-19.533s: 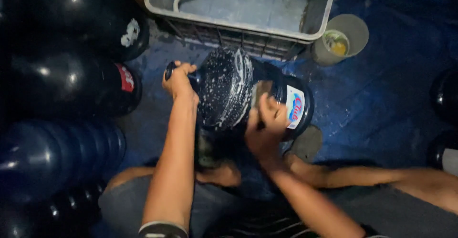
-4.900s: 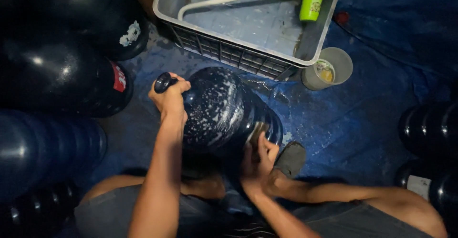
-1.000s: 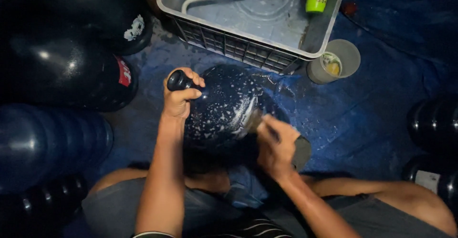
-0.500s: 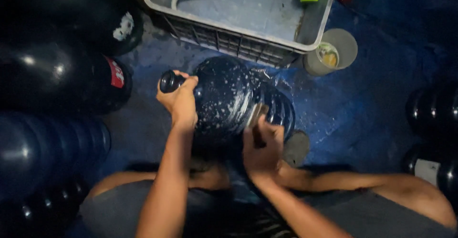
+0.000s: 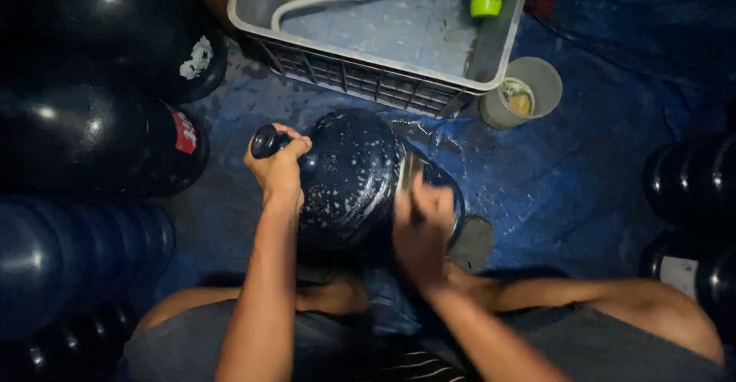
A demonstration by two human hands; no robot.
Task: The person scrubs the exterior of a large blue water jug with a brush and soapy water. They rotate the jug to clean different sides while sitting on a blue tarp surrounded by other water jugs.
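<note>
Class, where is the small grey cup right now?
In the head view, the grey cup stands upper right on the blue floor, beside the grey crate's right corner.

The right hand point(image 5: 420, 232) is smeared by motion, so its grip and whatever it presses to the big dark water jug point(image 5: 353, 179) cannot be made out. The left hand point(image 5: 280, 169) covers the jug's neck. The grey crate point(image 5: 360, 75) is cut off by the top edge. Dark jugs point(image 5: 84, 144) at left fade into shadow.
</note>
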